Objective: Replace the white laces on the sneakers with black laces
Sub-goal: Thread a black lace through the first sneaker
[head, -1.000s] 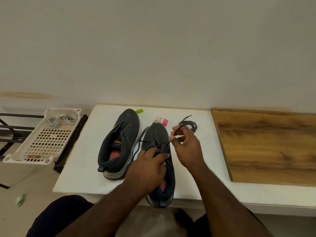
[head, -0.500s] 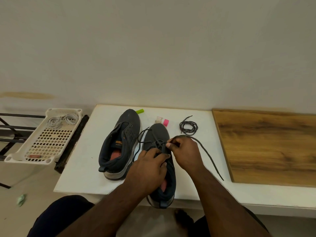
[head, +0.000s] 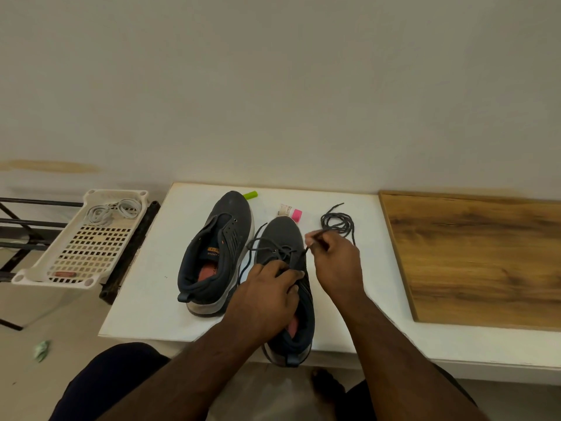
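Already the removed white laces [head: 112, 211] lie in the perforated white plastic tray [head: 77, 253], and the left dark sneaker [head: 217, 253] is bare. The left hand [head: 267, 296] holds the right dark sneaker [head: 285, 238] while the right hand [head: 335, 259] pinches its black lace [head: 267, 247], seemingly only partly threaded. A coiled spare black lace [head: 337, 221] waits near open white tabletop [head: 145, 284].

Both arms are bare, with no sleeves, watch or rings showing. Dark navy shorts [head: 100, 387] cover the legs at the bottom of the frame. One bare foot [head: 326, 385] shows below.
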Tool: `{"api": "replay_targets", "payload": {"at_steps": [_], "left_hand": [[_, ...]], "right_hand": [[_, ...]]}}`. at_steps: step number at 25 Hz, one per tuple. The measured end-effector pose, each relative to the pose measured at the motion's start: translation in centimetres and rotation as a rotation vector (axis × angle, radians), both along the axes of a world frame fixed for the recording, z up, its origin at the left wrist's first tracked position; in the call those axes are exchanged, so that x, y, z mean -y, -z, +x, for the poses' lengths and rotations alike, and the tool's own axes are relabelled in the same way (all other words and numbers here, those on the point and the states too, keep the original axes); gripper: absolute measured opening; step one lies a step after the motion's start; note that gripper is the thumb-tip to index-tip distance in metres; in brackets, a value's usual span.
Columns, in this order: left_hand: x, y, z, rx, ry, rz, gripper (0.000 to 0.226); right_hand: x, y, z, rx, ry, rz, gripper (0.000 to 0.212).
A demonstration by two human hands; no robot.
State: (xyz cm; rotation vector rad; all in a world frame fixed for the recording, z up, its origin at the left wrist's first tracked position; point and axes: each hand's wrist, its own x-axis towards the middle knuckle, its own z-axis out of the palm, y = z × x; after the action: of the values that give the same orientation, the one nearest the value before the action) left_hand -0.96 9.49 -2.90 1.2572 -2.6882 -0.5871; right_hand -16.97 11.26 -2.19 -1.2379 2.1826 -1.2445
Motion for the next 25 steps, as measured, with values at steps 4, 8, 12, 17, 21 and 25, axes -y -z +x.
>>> {"api": "replay_targets", "payload": {"at_steps": [4, 8, 12, 17, 21, 25], "left_hand": [[0.04, -0.08, -0.12, -0.014, -0.003, 0.011, 0.041], [-0.01, -0.01, 0.05, -0.021, 0.002, 0.014, 0.041], [0.02, -0.1, -0.05, -0.018, -0.004, 0.02, 0.041], [-0.01, -0.1, 0.1, -0.018, 0.007, 0.013, 0.041], [-0.01, -0.31, -0.04, -0.009, -0.004, 0.03, 0.041], [-0.11, -0.34, -0.27, 0.011, 0.001, 0.022, 0.04]], "right_hand": [[-0.58, -0.69, -0.36, 0.139, 0.134, -0.28, 0.015], [-0.1, 0.07, -0.22, 0.067, -0.107, 0.132, 0.014], [-0.38, -0.73, -0.1, 0.101, 0.132, -0.227, 0.006], [-0.09, -0.19, -0.34, 0.102, -0.054, 0.115, 0.012], [-0.19, -0.42, -0.18, 0.036, 0.092, -0.131, 0.007], [-0.14, -0.68, -0.05, 0.138, 0.122, -0.233, 0.011]]}}
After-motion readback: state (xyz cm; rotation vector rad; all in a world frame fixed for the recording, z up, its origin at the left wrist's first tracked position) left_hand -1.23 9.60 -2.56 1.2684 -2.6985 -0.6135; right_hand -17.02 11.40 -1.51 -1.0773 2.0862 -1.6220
